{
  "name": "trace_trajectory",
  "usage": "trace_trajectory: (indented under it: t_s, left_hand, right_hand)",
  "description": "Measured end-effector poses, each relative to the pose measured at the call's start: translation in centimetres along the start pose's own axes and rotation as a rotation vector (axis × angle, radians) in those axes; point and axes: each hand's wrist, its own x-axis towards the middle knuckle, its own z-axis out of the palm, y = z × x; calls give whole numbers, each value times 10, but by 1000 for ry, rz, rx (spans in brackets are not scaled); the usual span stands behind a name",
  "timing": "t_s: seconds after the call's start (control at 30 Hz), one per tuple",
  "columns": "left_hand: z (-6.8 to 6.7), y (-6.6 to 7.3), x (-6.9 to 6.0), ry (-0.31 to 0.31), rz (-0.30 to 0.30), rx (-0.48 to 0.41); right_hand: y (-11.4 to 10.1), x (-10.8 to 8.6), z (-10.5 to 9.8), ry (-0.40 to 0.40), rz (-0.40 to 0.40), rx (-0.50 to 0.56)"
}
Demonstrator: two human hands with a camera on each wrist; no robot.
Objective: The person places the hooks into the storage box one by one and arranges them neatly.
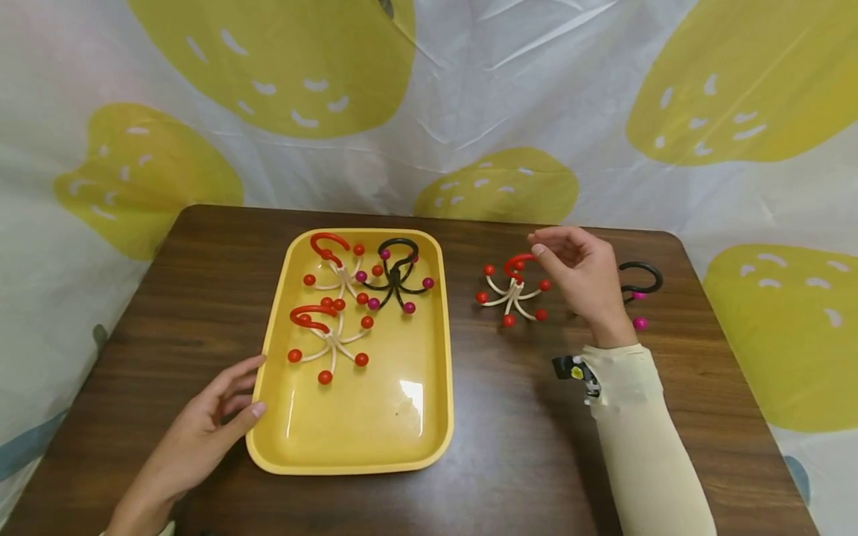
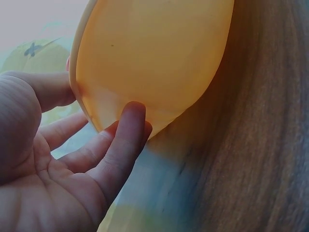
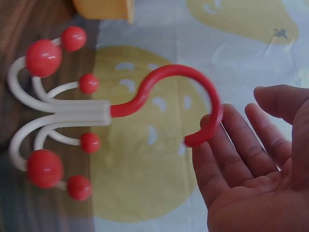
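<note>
The grip of the right hand is loose and wide, beside the curl of a red-topped hook whose splayed white legs seem to prop it upright on the bench, within easy reach; contact is unclear. The left hand, fingers extended, touches the yellow tray at its left side, likely steadying it. Two similar hooks and a black hook stand toward the tray's far end, leaving its near part bare.

tray on worktop | in tray: two hooks left, one behind the other, third hook back right | right of tray: fourth hook, then fifth hook | cloth behind
</note>
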Motion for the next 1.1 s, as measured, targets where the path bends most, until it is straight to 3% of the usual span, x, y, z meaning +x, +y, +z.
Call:
trace_trajectory:
  t_s: [0.23,0.5,0.97,1.1]
  left_hand:
    - [0,1,1,-10,9,-6]
    - [1,0,1,-4,10,-6]
    - [1,-1,1,-2,5,-5]
    - [0,-1,1,-2,5,-8]
  right_hand:
    - [18,-6,4,-39,63,-13]
    - [24,-10,12,-83,88,-14]
    - [28,-12,13,-36,117,-45]
    - [27,-11,12,-22,92,-67]
